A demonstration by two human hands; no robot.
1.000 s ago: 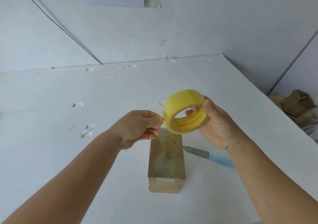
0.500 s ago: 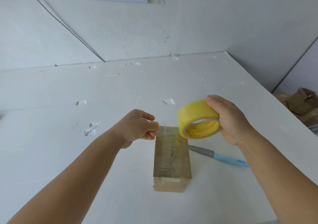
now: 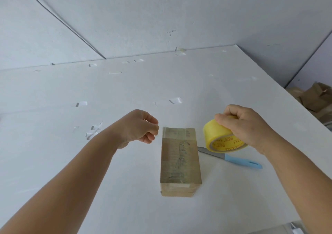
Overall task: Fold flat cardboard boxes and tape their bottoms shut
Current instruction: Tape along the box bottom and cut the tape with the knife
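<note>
- One cardboard box (image 3: 180, 159) sat low in the middle of the frame on the white table (image 3: 125, 90), long side running away from the camera, its top face glossy with clear tape and some dark scribbly marks I couldn't read.
- One roll of yellow tape (image 3: 221, 138) was at right of centre, just beside the box's far right corner. Couldn't tell if it touched the table or hung just above it.
- Right hand (image 3: 246, 125) was wrapped over the top of that roll, fingers curled down around the rim. The hand covered the roll's upper right part, and the red print on the core was too small to make out.
- Left hand (image 3: 142, 127) floated just left of the box's far end, fingers curled in with thumb and fingertips pinched together. Might've been a clear strip in there, honestly couldn't tell.
- One knife (image 3: 231, 158) with a light blue handle lay on the table right of the box, blade tip tucked behind the roll.
- Roughly ten little clear tape scraps (image 3: 175, 100) were scattered across the tabletop, hard to count exactly since they blended into the white.
- One heap of brown paper or cardboard (image 3: 316, 99) sat at the right edge, cut off by the frame.
</note>
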